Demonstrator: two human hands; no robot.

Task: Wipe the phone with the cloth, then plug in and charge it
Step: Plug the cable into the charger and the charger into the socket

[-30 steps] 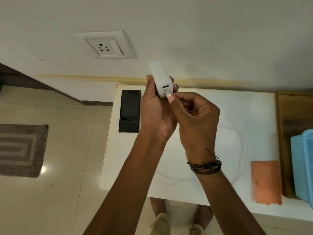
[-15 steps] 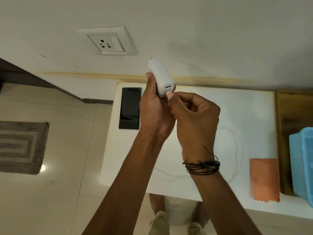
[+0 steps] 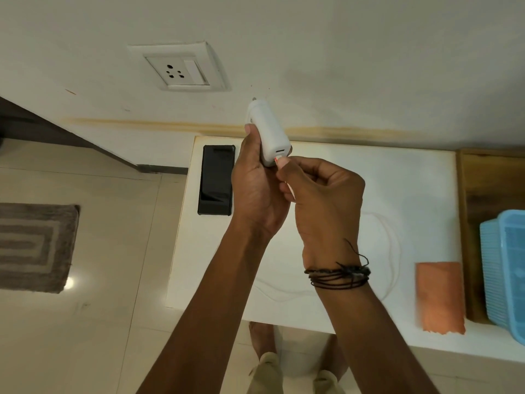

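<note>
My left hand (image 3: 257, 183) holds a white charger adapter (image 3: 268, 133) above the white table (image 3: 369, 177), its pins pointing toward the wall. My right hand (image 3: 321, 191) pinches the white cable's plug at the adapter's lower port. The white cable (image 3: 393, 251) trails in a loop over the table. The black phone (image 3: 216, 180) lies flat at the table's back left corner, screen dark, left of my hands. The orange cloth (image 3: 439, 297) lies on the table's right front part. A white wall socket (image 3: 179, 69) with a switch sits up left of the adapter.
A blue plastic basket (image 3: 504, 268) rests on a wooden surface (image 3: 480, 194) at the right edge. A grey mat (image 3: 34, 245) lies on the tiled floor at left. My feet show below the table's front edge.
Both hands have stayed together at the adapter's port, with the right fingers pressing the plug closer in. The view has shifted slightly downward, so the socket appears lower in frame.
</note>
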